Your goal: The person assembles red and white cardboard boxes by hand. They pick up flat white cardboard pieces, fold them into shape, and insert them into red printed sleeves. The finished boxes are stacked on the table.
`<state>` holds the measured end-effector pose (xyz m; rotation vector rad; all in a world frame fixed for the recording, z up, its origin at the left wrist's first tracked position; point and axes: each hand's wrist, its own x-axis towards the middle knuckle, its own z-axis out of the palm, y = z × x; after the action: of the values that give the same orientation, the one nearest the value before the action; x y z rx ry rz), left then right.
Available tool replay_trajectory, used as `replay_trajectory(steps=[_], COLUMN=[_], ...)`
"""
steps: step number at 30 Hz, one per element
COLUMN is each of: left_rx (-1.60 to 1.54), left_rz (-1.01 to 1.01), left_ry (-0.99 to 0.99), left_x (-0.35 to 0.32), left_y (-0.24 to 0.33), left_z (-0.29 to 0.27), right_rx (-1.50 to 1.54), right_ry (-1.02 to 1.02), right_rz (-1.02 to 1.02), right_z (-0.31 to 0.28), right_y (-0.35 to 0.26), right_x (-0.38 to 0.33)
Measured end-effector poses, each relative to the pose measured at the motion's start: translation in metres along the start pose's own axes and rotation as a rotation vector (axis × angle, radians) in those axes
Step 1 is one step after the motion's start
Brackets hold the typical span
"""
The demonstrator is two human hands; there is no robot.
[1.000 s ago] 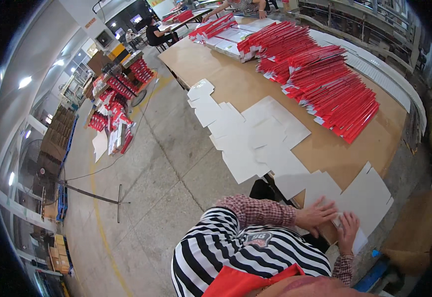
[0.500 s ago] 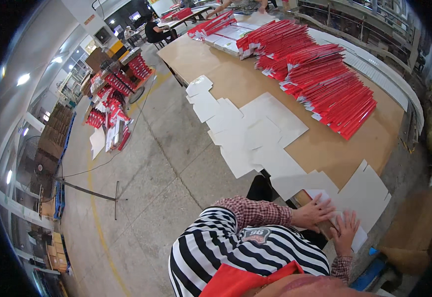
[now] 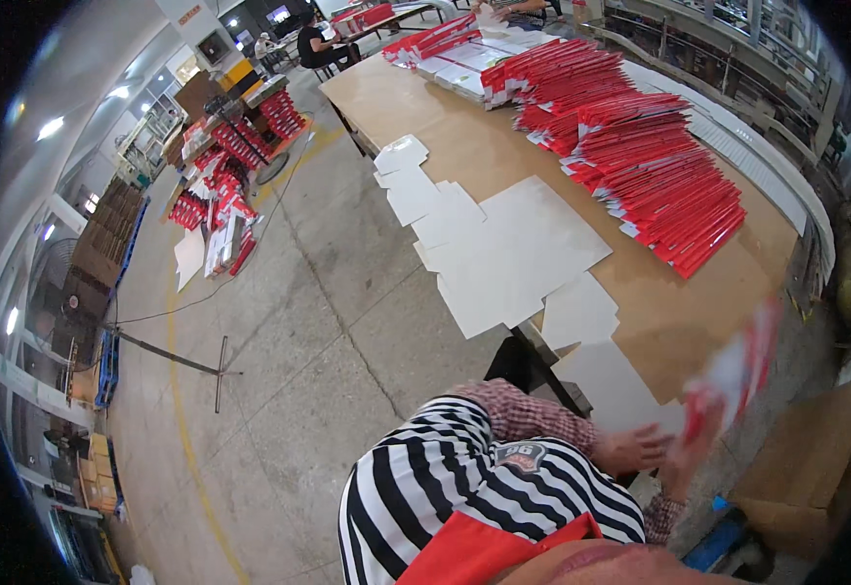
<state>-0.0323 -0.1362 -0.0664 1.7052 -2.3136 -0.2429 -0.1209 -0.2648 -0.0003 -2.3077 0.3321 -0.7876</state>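
My left hand point(image 3: 633, 448) lies at the near edge of the table, its fingers stretched out beside a blank white card sheet point(image 3: 613, 382). Just to its right, my right hand point(image 3: 684, 458) is smeared by motion. It grips a red and white folded carton point(image 3: 737, 375), which stands raised at a tilt above the table's near right corner and is blurred too. More flat white card blanks point(image 3: 513, 258) overlap in a fanned row along the table's left edge.
Beyond, a long leaning row of red folded cartons point(image 3: 654, 180) covers the right of the brown table point(image 3: 679, 327). A brown cardboard box point(image 3: 811, 458) stands at the lower right. Stacked red and white cartons point(image 3: 225, 185) are on the floor to the left. Other people sit farther back.
Both hands were pressed on card at the table's near edge. Now my right hand has lifted a red and white carton up and rightward, while my left hand has shifted slightly.
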Motion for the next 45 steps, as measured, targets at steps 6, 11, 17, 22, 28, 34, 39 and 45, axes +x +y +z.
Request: replay_trajectory(steps=[6, 11, 17, 22, 28, 34, 39, 45], left_rx=[0.129, -0.422, -0.572, -0.372, 0.242, 0.202, -0.150, -1.430], left_rz=[-0.276, -0.298, -0.463, -0.921, -0.588, -0.264, -1.103, -1.330], left_ry=[0.052, -0.277, 0.248, 0.269, 0.206, 0.164, 0.977, 1.554], left_x=[-0.115, -0.087, -0.103, -0.155, -0.151, -0.223, -0.195, -0.164], left_y=[-0.069, -0.159, -0.181, -0.125, -0.059, -0.052, -0.028, -0.035], left_z=[-0.053, -0.058, -0.070, -0.075, -0.032, -0.040, -0.055, -0.011], right_rx=[-0.171, 0.279, -0.571, -0.172, -0.015, 0.006, 0.047, 0.052], right_ry=[-0.435, 0.251, -0.366, -0.438, -0.562, -0.673, -0.663, -0.634], right_rz=[-0.103, 0.042, -0.128, -0.039, -0.368, -0.401, -0.332, -0.375], right_z=[-0.004, 0.010, 0.029, 0.042, 0.090, 0.070, 0.066, 0.072], right_y=[0.025, 0.017, 0.038, 0.044, -0.021, -0.003, -0.003, 0.008], right_x=[-0.002, -0.005, -0.025, -0.016, 0.060, 0.034, 0.025, 0.020])
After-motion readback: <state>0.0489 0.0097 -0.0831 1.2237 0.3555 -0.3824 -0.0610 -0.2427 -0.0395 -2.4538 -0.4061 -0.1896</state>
